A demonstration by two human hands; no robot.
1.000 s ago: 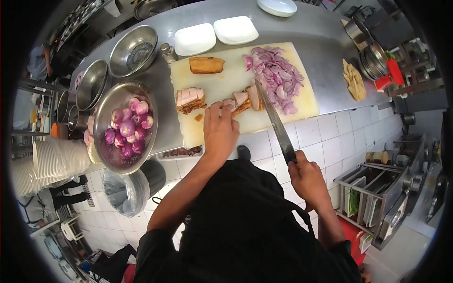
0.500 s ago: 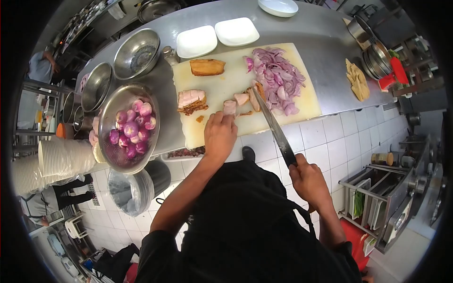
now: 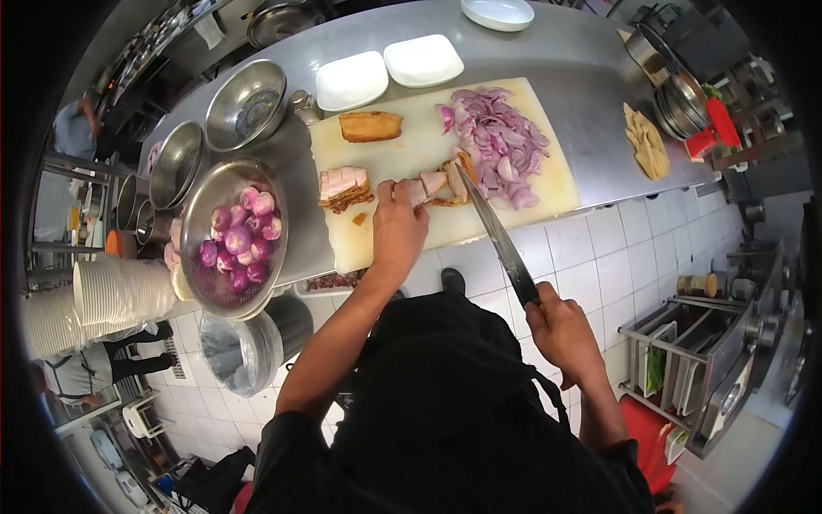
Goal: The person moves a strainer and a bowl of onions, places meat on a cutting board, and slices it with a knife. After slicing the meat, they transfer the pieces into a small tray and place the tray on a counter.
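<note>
My right hand (image 3: 561, 332) is wrapped round the handle of a long knife (image 3: 502, 240), whose tip lies by cut pork pieces (image 3: 435, 182) on the white cutting board (image 3: 402, 231). At the left end of those pieces, my left hand (image 3: 401, 227) has its fingers bent down on a piece of pork (image 3: 416, 192). A larger sliced pork chunk (image 3: 344, 187) sits left of that hand, and a browned block of pork (image 3: 370, 127) lies above it. Sliced purple onions (image 3: 501, 146) are heaped on the board's right side.
A colander (image 3: 199, 257) of peeled purple onions and metal bowls (image 3: 248, 103) stand at the left. Two white dishes (image 3: 352, 81) are behind the board. A tan cloth (image 3: 646, 144) lies at the right. A person (image 3: 75, 128) is at the far left.
My left hand has shifted slightly left and up, its fingers now over the left end of the cut pieces. The knife has barely moved. The whole view has shifted slightly.
</note>
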